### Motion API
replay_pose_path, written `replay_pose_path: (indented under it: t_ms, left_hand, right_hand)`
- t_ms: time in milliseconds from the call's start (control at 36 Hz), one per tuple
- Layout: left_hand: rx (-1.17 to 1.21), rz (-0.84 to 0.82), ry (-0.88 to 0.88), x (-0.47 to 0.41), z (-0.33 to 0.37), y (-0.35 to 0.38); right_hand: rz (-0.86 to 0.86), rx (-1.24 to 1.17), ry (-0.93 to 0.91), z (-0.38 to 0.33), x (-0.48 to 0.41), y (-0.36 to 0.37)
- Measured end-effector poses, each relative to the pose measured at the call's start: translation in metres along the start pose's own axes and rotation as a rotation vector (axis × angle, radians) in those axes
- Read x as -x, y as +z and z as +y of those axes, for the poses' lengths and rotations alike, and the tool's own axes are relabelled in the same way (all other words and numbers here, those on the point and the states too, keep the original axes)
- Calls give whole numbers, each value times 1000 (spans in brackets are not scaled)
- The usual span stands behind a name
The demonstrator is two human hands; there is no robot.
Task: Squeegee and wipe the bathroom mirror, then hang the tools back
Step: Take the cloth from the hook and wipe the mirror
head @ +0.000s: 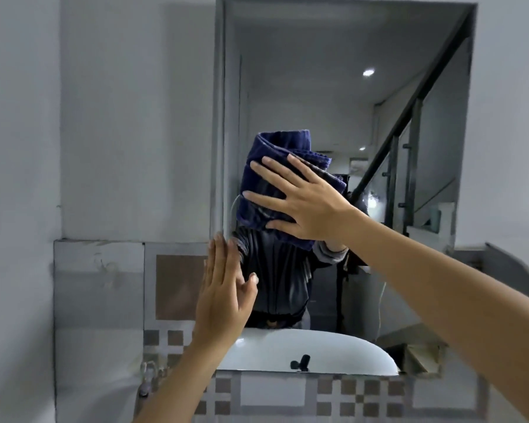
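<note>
The right hand (pixel 300 203) lay flat with fingers spread, pressing a folded dark blue cloth (pixel 275 181) against the mirror (pixel 333 102) at mid-height, toward its left half. Wide bare glass stretched above and to the right of the cloth. The left hand (pixel 223 288) was flat and empty, fingers together, resting near the mirror's lower left edge beside the tiled wall (pixel 177 285). The white sink (pixel 303 352) showed reflected along the bottom edge.

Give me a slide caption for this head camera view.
Right hand presses a blue cloth against the mirror; left hand open.
</note>
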State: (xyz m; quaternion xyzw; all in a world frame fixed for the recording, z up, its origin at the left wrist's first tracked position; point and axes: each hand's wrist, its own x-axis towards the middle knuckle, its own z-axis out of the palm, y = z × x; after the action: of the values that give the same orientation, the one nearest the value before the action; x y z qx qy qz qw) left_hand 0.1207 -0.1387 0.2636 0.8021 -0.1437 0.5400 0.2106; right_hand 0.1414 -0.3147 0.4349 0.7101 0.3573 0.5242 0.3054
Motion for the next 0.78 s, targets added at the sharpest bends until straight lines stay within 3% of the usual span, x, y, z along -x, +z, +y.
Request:
replay_pose_path:
  t_ms: [83, 167, 417, 556, 639, 778]
  left_hand:
    - [3, 6, -5, 0, 2, 2]
    - [6, -9, -7, 1, 4, 2]
    - [-14, -11, -28, 0, 3, 2]
    - [-22, -15, -32, 11, 2, 6]
    - [-15, -27, -28, 24, -2, 9]
    - [21, -57, -44, 37, -8, 10]
  right_hand:
    - [-22, 10, 69, 15, 38, 1]
    - [6, -25, 249, 30, 77, 3]
    - [152, -274, 1107, 26, 153, 24]
    - [234, -431, 1436, -22, 146, 32]
    - [244, -462, 1516, -53, 135, 35]
    - [267, -506, 1468, -80, 106, 35]
